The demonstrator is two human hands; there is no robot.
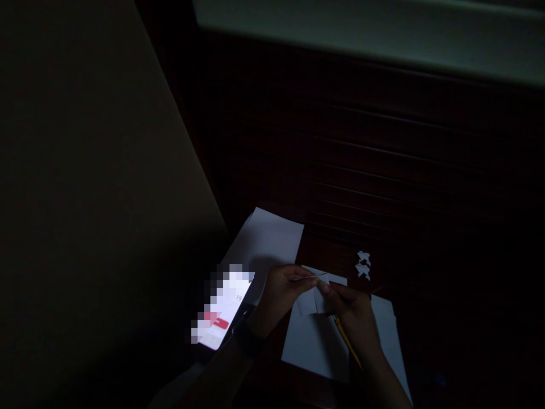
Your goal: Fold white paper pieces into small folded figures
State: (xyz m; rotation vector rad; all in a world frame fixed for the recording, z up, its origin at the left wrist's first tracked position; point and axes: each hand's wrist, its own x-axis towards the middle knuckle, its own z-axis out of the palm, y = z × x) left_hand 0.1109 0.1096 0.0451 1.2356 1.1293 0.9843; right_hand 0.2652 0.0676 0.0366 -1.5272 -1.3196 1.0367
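Note:
Both my hands meet over white sheets on a dark wooden surface. My left hand [283,292] pinches a small folded piece of paper [307,301] from the left, thumb and fingers together. From the right, my right hand [351,309] grips the same paper near its upper edge. Beneath them lies a white sheet [309,349], partly in shadow. A thin yellow tool [346,339], perhaps a pen or pencil, rests beside and partly behind my right hand. The dim light hides the finer folds of the paper.
A lit phone [225,312] stands tilted at the left, near my forearm. Behind it lies a large white sheet [268,236]. Small folded white paper pieces [363,266] sit beyond my right hand, and more paper [389,335] lies right of it. A pale wall [85,142] rises at left.

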